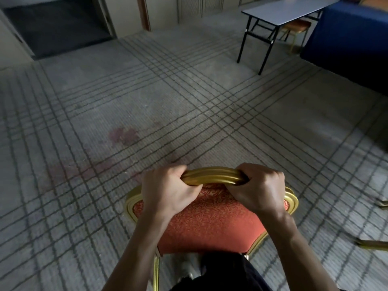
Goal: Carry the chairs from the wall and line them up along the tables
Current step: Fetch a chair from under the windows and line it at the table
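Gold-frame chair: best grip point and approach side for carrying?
Grip the curved top rail of the chair backrest, coming from behind. The rail is a rounded bar that fingers wrap fully; the left hand and right hand hold it spaced apart, which should keep the load balanced.

Gold ribbed frame on the banquet chair (212, 223), with orange-red upholstery in a fine swirling damask pattern. Grey carpet (168, 97) crossed by bands of dark thin lines in a plaid grid, blotched with faded reddish stains (123, 134). Pale grey top and black legs on the folding table (281, 11). Deep blue cloth (346, 36) at far right. Dark charcoal doormat (56, 26) upper left. Gold legs and orange seat on a second chair (297, 25) beneath the table.
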{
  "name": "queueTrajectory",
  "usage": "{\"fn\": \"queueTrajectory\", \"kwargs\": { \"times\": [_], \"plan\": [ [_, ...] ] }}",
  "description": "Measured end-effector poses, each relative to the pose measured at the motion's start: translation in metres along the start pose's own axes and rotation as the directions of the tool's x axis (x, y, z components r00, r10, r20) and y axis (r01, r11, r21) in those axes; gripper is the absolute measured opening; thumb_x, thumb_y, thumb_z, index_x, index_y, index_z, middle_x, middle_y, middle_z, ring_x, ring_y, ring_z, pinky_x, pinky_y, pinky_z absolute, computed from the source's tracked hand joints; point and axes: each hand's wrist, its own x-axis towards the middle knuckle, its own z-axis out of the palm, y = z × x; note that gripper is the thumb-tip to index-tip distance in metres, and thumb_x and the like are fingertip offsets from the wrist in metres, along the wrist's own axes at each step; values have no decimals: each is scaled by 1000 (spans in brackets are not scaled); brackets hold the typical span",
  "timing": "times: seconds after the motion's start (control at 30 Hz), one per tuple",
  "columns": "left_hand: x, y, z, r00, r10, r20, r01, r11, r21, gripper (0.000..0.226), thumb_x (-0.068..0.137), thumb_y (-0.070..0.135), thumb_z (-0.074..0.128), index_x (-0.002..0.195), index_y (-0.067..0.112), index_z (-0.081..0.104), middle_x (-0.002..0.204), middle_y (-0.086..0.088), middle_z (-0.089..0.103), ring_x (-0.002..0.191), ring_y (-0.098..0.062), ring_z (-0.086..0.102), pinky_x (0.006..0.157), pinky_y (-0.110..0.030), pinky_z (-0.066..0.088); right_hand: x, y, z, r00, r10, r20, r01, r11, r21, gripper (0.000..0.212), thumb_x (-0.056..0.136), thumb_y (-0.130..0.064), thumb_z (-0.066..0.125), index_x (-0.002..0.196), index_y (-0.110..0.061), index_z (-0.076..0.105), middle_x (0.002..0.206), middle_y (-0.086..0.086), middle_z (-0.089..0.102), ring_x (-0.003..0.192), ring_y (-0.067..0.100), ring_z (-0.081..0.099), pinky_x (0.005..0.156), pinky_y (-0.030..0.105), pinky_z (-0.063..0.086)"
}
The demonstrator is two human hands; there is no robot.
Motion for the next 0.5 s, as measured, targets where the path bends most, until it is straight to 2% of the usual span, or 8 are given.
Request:
{"fn": "queueTrajectory", "kwargs": {
  "times": [0.2, 0.33, 0.5],
  "plan": [
    [134, -10, 77, 999, 45, 23, -46, 998, 45, 49, 59, 52, 73, 53, 14, 45, 47, 0, 55, 47, -27, 57, 43, -31, 43, 111, 69, 67, 999, 41, -15, -41, 999, -18, 19, 67, -36, 72, 60, -20, 63, 55, -6, 58, 50, 16, 55, 48, 31, 45],
    [221, -11, 126, 999, 46, 25, -47, 998, 38, 49, 59, 53, 71, 53, 20, 36, 46, 1, 50, 43, -24, 53, 44, -28, 40, 191, 120, 106, 997, 77, 8, -77, 997, 12, 24, 68, -42, 65, 59, -20, 61, 55, -7, 58, 51, 16, 56, 50, 31, 45],
    [319, -8, 161, 999, 47, -27, -45, 998, 48, 53, 59, 46, 79, 53, 16, 36, 46, 0, 49, 43, -25, 53, 43, -29, 40, 295, 160, 133, 1000, 15, -3, -15, 999, 38, 24, 66, -42, 63, 59, -20, 60, 56, -6, 58, 52, 18, 57, 50, 30, 44]
  ]
}}
